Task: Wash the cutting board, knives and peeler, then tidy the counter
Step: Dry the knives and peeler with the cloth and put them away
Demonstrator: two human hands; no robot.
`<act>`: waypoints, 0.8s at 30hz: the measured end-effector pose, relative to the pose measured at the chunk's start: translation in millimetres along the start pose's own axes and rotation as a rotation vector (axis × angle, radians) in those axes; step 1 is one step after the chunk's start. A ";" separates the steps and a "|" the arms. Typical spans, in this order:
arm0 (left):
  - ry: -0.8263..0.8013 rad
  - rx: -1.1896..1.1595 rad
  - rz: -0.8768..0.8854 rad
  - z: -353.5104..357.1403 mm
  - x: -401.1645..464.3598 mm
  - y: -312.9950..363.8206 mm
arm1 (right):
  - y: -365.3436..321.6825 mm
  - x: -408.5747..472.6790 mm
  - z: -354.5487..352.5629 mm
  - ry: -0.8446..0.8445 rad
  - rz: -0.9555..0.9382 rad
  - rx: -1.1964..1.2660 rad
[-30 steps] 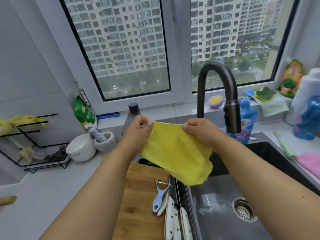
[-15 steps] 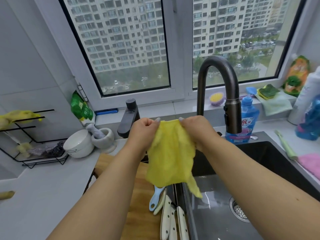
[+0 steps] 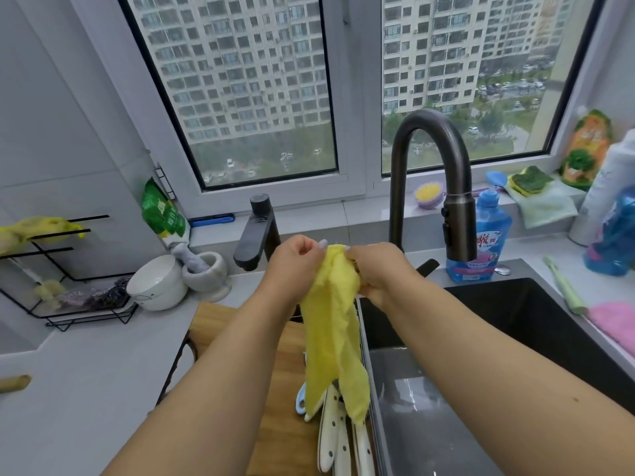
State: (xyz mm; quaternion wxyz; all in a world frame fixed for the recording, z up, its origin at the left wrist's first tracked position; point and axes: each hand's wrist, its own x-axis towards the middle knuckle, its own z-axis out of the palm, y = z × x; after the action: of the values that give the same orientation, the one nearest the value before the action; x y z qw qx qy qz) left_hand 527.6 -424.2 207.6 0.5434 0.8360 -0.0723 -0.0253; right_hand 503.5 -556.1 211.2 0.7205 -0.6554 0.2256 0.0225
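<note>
Cutting board [image 3: 275, 365]: wooden, flat on the grey counter [image 3: 86, 365] just left of the sink [image 3: 515, 324], partly under the person's left forearm.
Knives [image 3: 338, 438]: white-handled, lying side by side at the board's right edge beside the sink rim; upper ends covered by the hanging cloth.
Peeler [image 3: 300, 401]: pale blue, only its lower handle showing from under the cloth, on the board just left of the knives.
Yellow cloth [image 3: 335, 338]: gathered into a long hanging bunch over the board's edge.
Left hand [image 3: 295, 266]: fingers curled, pinching the cloth's top edge.
Right hand [image 3: 378, 269]: close against the left, fingers closed round the bunched upper part of the cloth.
Dark faucet [image 3: 433, 173]: arched, behind the hands.
Blue detergent bottle [image 3: 489, 235]: just right of the faucet head.
White bowl [image 3: 156, 283] and stone mortar [image 3: 208, 274]: touching, on the counter at left.
Pink cloth [image 3: 615, 324]: right of the sink.
</note>
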 end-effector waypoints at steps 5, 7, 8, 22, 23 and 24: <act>-0.106 -0.132 -0.047 -2.4 -7.6 2.0 | -10.0 -25.8 1.9 -0.148 0.030 0.198; -0.205 -0.179 -0.033 -6.4 -10.6 -0.5 | -13.6 -31.5 -2.2 -0.230 0.051 0.273; -0.243 -0.181 -0.021 -8.5 -11.3 -3.4 | -14.7 -32.7 -4.3 -0.258 0.058 0.299; -0.305 -0.398 -0.022 -31.5 -18.6 18.1 | 50.1 5.3 -46.0 -0.601 -0.104 -0.170; -0.281 -0.394 -0.033 -32.0 -19.1 17.6 | 51.2 6.1 -48.3 -0.597 -0.128 -0.101; -0.254 -0.393 -0.047 -32.4 -19.3 16.3 | 50.8 3.4 -50.2 -0.582 -0.140 -0.028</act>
State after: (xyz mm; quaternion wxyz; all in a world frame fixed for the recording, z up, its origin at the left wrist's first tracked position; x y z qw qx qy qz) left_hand 511.0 -398.5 235.0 0.6817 0.7055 -0.1144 -0.1564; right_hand 475.0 -597.8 160.6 0.7455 -0.6452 -0.0363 0.1629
